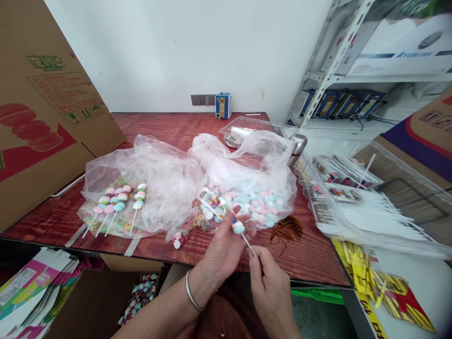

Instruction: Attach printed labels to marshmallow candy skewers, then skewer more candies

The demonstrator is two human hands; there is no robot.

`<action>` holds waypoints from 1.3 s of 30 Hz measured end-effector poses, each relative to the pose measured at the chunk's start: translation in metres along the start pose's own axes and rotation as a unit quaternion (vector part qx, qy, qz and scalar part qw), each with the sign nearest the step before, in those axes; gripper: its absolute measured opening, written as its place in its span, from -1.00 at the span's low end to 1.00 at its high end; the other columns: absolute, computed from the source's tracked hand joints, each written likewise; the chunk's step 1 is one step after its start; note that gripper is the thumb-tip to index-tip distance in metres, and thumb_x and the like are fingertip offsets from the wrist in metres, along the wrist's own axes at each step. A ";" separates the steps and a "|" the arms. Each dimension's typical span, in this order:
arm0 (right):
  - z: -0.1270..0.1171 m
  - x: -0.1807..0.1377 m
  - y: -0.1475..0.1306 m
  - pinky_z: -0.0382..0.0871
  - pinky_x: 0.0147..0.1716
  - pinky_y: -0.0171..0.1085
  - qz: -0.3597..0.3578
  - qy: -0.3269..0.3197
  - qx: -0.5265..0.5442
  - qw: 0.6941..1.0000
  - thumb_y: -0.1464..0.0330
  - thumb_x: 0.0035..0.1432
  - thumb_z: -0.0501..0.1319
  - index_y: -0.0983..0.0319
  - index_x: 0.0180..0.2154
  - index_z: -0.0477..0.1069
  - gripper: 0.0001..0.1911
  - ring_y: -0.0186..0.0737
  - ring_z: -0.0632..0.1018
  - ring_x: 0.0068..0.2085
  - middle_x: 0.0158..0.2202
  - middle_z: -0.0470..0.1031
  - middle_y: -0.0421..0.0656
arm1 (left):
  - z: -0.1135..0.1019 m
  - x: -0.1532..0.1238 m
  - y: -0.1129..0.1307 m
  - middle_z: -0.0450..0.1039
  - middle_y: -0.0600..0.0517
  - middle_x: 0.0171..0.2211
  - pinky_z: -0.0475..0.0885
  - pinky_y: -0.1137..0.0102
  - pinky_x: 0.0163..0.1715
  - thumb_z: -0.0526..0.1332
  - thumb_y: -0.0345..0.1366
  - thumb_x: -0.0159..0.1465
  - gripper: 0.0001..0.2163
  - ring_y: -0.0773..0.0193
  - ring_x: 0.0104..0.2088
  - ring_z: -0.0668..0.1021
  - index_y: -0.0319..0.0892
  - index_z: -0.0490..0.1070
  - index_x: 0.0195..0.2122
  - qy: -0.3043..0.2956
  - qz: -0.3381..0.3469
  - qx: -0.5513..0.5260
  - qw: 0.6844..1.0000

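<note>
A marshmallow pop point(238, 228) is held over the table's front edge, its lowest white and blue pieces bare and its upper part in a printed clear wrapper point(211, 199). My left hand point(223, 245), with a bangle on the wrist, closes around the wrapped part. My right hand point(270, 282) pinches the white stick below the marshmallows. Just behind my hands, loose pink, blue and white marshmallows fill a clear plastic bag point(254, 175). To the left, several finished-looking marshmallow pops point(119, 203) lie on another clear bag point(169, 181) of colourful candies.
A plastic tray point(370, 239) at the right holds white sticks and printed wrappers. Gold twist ties point(287, 229) lie near the table edge. A steel flask point(298, 147) stands behind. Cardboard boxes point(52, 117) flank the left; below sits an open carton point(100, 301) of pops.
</note>
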State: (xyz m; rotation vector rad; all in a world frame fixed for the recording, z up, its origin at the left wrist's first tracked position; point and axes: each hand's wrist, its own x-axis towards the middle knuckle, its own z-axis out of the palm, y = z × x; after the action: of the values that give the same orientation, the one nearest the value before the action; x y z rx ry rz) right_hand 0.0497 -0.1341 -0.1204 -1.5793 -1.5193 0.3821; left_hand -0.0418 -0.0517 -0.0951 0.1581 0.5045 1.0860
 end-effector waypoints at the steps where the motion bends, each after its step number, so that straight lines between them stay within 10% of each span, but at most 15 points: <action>1: -0.003 -0.001 0.001 0.26 -0.50 -0.37 0.037 -0.018 0.050 0.998 0.24 0.41 0.00 0.21 -0.29 0.43 -0.68 -0.30 0.47 -0.52 -0.49 0.47 -0.21 | -0.002 0.003 0.008 0.52 -0.03 -0.22 0.50 0.29 -0.17 0.34 -0.09 0.23 -0.60 0.23 -0.26 0.58 -0.21 0.40 0.00 -0.019 0.007 -0.009 1.000; 5: -0.006 -0.006 0.004 0.09 -0.60 -0.39 0.174 -0.085 0.238 0.952 0.07 0.35 0.06 0.21 -0.34 0.37 -0.62 -0.37 0.25 -0.57 -0.59 0.22 -0.31 | -0.008 0.012 0.035 0.52 0.00 -0.25 0.50 0.20 -0.09 0.36 -0.10 0.20 -0.55 0.22 -0.26 0.59 -0.23 0.41 0.03 -0.085 0.006 -0.031 0.996; 10: 0.004 -0.010 -0.001 0.00 -0.64 -0.39 0.290 -0.152 0.445 0.833 0.01 0.32 0.08 0.22 -0.27 0.38 -0.59 -0.44 0.03 -0.64 -0.64 -0.02 -0.43 | -0.001 0.016 0.038 0.40 0.15 -0.46 0.51 0.36 -0.19 0.36 -0.39 0.21 -0.77 0.44 -0.45 0.49 -0.23 0.44 -0.12 -0.056 0.045 -0.014 0.997; 12: 0.005 -0.009 -0.005 0.02 -0.65 -0.39 0.298 -0.156 0.446 0.829 0.03 0.33 0.07 0.22 -0.29 0.38 -0.60 -0.45 0.03 -0.66 -0.65 -0.01 -0.43 | 0.004 0.017 0.033 0.33 0.17 -0.52 0.50 0.44 -0.30 0.37 -0.38 0.20 -0.86 0.47 -0.51 0.43 -0.22 0.42 -0.28 -0.029 0.068 -0.001 0.997; 17: 0.003 -0.007 -0.003 0.24 -0.47 -0.33 0.002 0.019 0.072 0.997 0.29 0.37 0.10 0.24 -0.27 0.44 -0.79 -0.31 0.43 -0.50 -0.49 0.45 -0.20 | 0.010 0.019 0.025 0.34 0.15 -0.52 0.44 0.50 -0.45 0.45 -0.34 0.10 -0.75 0.46 -0.53 0.42 -0.21 0.35 -0.38 0.056 0.083 0.021 0.995; 20: 0.005 -0.005 0.003 0.25 -0.37 -0.25 -0.202 0.105 -0.144 0.963 0.45 0.36 0.11 0.28 -0.16 0.43 -0.87 -0.24 0.44 -0.46 -0.45 0.50 -0.14 | 0.013 0.018 0.025 0.36 0.14 -0.51 0.44 0.50 -0.45 0.44 -0.32 0.13 -0.76 0.46 -0.54 0.41 -0.22 0.36 -0.37 0.056 0.069 0.014 0.996; 24: 0.007 -0.005 0.005 0.19 -0.40 -0.22 -0.221 0.106 -0.244 0.938 0.48 0.34 0.12 0.30 -0.20 0.40 -0.91 -0.20 0.38 -0.46 -0.49 0.43 -0.14 | 0.015 0.016 0.026 0.33 0.15 -0.53 0.43 0.50 -0.45 0.40 -0.32 0.17 -0.80 0.46 -0.54 0.41 -0.23 0.36 -0.37 0.058 0.071 0.007 0.996; 27: 0.005 -0.005 0.001 0.19 -0.40 -0.26 -0.182 0.072 -0.163 0.967 0.45 0.36 0.10 0.24 -0.29 0.38 -0.86 -0.25 0.39 -0.46 -0.49 0.39 -0.19 | 0.015 0.015 0.024 0.32 0.15 -0.53 0.42 0.51 -0.45 0.42 -0.33 0.16 -0.79 0.48 -0.55 0.39 -0.23 0.38 -0.35 0.035 0.067 0.005 0.997; 31: 0.000 -0.005 -0.005 0.19 -0.47 -0.35 0.037 -0.052 0.106 0.992 0.29 0.40 0.04 0.21 -0.41 0.30 -0.70 -0.35 0.35 -0.49 -0.51 0.32 -0.26 | 0.012 0.014 0.021 0.29 0.17 -0.52 0.41 0.52 -0.44 0.42 -0.33 0.16 -0.79 0.49 -0.55 0.37 -0.24 0.41 -0.29 0.001 0.064 -0.002 0.998; 35: 0.005 -0.009 -0.003 -0.01 -0.62 -0.39 0.241 -0.130 0.367 0.889 0.07 0.34 0.09 0.21 -0.43 0.29 -0.60 -0.42 0.11 -0.58 -0.56 0.11 -0.34 | 0.009 0.013 0.018 0.26 0.18 -0.54 0.42 0.50 -0.39 0.39 -0.27 0.21 -0.78 0.49 -0.55 0.35 -0.25 0.42 -0.23 -0.031 0.045 -0.005 0.998; 39: 0.014 -0.007 -0.003 -0.05 -0.64 -0.41 0.284 -0.095 0.468 0.832 0.03 0.25 0.19 0.21 -0.44 0.31 -0.60 -0.45 0.04 -0.59 -0.58 0.07 -0.38 | 0.009 0.008 0.009 0.27 0.19 -0.52 0.42 0.47 -0.34 0.40 -0.23 0.19 -0.73 0.51 -0.55 0.34 -0.25 0.41 -0.20 -0.024 0.025 0.011 0.999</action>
State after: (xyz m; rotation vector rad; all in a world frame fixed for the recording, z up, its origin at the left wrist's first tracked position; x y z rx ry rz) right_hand 0.0354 -0.1355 -0.1283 -1.1331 -0.7027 1.4138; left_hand -0.0414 -0.0393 -0.0862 0.2165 0.4706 1.1236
